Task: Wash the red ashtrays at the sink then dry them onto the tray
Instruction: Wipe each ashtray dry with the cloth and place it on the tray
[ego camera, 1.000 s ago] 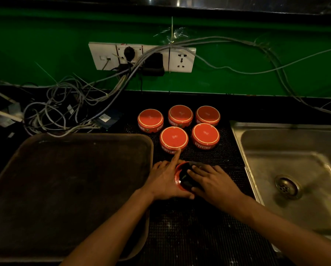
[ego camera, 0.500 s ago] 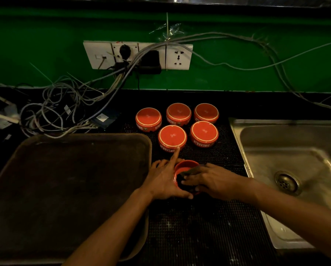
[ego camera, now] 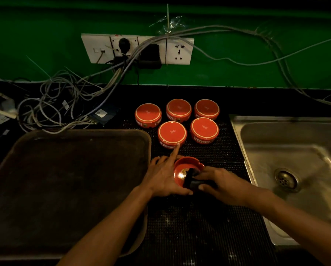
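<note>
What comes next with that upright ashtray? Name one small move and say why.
Probably keep wiping: sweep the dark cloth in the right hand across the rest of the upright ashtray. Its bowl is only partly covered by the cloth, and the left hand steadies its side. The tray holds no ashtrays, and five inverted ashtrays wait behind on the mat.

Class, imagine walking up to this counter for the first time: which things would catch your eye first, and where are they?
Five red ashtrays sit upside down in a cluster on the black mat, bright against the dark counter between the tray and the sink. In front of them, the left hand steadies an upright ashtray while the right hand wipes it with a dark cloth. Behind, tangled cables hang from white sockets on the green wall.
</note>
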